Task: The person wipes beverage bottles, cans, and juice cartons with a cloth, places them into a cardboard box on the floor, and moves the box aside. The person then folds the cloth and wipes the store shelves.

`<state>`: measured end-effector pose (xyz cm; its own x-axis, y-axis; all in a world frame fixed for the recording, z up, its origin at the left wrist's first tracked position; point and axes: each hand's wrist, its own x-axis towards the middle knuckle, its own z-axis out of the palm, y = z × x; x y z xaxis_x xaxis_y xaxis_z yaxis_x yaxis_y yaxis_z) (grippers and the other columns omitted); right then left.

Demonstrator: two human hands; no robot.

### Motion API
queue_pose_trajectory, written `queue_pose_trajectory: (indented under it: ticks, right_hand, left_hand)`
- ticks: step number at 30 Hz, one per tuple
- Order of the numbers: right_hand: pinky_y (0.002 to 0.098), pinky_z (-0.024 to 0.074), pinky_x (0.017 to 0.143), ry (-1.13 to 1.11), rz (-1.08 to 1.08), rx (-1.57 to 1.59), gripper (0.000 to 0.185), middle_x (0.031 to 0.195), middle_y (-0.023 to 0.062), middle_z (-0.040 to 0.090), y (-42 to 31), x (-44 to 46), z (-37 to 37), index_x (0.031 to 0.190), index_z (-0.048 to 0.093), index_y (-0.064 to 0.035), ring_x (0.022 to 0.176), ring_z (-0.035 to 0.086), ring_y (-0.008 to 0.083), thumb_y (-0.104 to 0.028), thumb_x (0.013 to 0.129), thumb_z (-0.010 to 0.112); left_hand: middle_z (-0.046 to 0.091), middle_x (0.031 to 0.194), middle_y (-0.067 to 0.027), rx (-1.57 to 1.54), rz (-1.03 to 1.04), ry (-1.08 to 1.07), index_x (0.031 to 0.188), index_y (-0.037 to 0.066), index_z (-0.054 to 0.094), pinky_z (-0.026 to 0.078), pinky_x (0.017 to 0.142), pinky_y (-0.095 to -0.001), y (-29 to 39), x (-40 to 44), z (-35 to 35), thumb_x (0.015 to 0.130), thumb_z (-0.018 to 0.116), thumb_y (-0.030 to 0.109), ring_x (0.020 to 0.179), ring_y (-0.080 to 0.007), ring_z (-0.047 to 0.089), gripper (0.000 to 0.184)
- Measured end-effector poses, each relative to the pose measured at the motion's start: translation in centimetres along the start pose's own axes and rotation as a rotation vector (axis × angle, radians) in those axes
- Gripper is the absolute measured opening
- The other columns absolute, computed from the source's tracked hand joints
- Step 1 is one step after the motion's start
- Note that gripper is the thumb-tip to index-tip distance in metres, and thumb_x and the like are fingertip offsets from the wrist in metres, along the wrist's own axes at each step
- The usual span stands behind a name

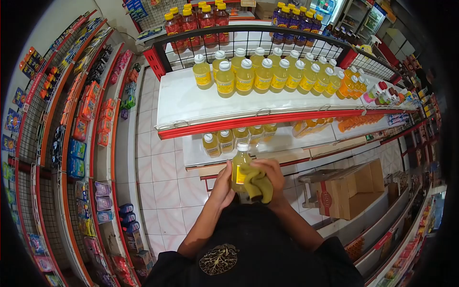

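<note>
A bottle of yellow lemon drink (240, 160) with a white cap stands upright between my hands, close to my chest. My left hand (221, 187) is wrapped round its left side. In my right hand (271, 177) is a folded olive-green cloth (258, 183), pressed against the bottle's right side and covering part of its label. Just ahead, rows of matching lemon drink bottles (244, 79) stand on the white upper shelf (179, 107). More yellow bottles (211, 145) sit on the lower shelf beneath it.
An open cardboard box (351, 191) stands to the right. Red-capped-edge shelving (107, 158) full of packets runs along the left, beside a tiled floor (160, 191). Behind a black wire rail (248, 29) are red-labelled bottles (189, 26) and purple-labelled bottles (296, 21). Orange drink bottles (348, 86) stand farther right.
</note>
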<state>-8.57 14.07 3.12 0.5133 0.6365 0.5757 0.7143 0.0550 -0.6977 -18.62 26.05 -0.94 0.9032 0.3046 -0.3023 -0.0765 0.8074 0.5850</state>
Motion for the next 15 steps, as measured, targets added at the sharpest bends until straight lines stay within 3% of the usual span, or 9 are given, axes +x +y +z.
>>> queue_pose_trajectory:
  ticks: [5, 10, 13, 15]
  right_hand:
    - [0.0357, 0.046, 0.085, 0.115, -0.011, 0.058, 0.046, 0.108, 0.0121, 0.06, -0.7, 1.6, 0.9, 0.109, 0.064, -0.0031, 0.098, 0.058, 0.029, -0.018, 0.067, 0.077]
    - [0.0359, 0.0469, 0.083, -0.041, -0.179, -0.053, 0.045, 0.108, 0.012, 0.06, -0.9, -0.6, 1.5, 0.11, 0.063, -0.0029, 0.099, 0.059, 0.0292, -0.017, 0.068, 0.076]
    - [0.0363, 0.0472, 0.082, -0.104, -0.262, -0.029, 0.045, 0.108, 0.0117, 0.061, -0.3, -1.5, 1.6, 0.109, 0.063, -0.0027, 0.098, 0.059, 0.0293, -0.017, 0.069, 0.076]
    - [0.0362, 0.0478, 0.083, -0.146, -0.256, 0.023, 0.043, 0.107, 0.0124, 0.061, 0.0, -1.4, 1.2, 0.107, 0.063, -0.0012, 0.097, 0.06, 0.0301, -0.015, 0.069, 0.077]
  left_hand:
    - [0.055, 0.127, -0.0101, 0.027, 0.031, 0.042, 0.138, 0.007, 0.042, 0.046, 0.096, -0.0355, 0.1, -0.3, 0.4, 0.101, 0.029, 0.051, 0.114, -0.0219, 0.055, 0.059]
    - [0.056, 0.125, -0.0114, -0.238, 0.067, -0.005, 0.134, 0.004, 0.044, 0.049, 0.092, -0.0349, 0.8, 0.0, -0.3, 0.101, 0.038, 0.044, 0.111, -0.0209, 0.058, 0.053]
    - [0.056, 0.123, -0.0106, 0.067, 0.195, 0.079, 0.138, 0.005, 0.039, 0.046, 0.096, -0.0356, 0.7, -0.3, -1.1, 0.098, 0.045, 0.046, 0.113, -0.0216, 0.055, 0.058]
    - [0.056, 0.122, -0.0105, 0.038, 0.162, 0.059, 0.138, 0.005, 0.039, 0.046, 0.095, -0.0353, 0.5, -0.2, -1.9, 0.097, 0.047, 0.045, 0.112, -0.0211, 0.055, 0.058]
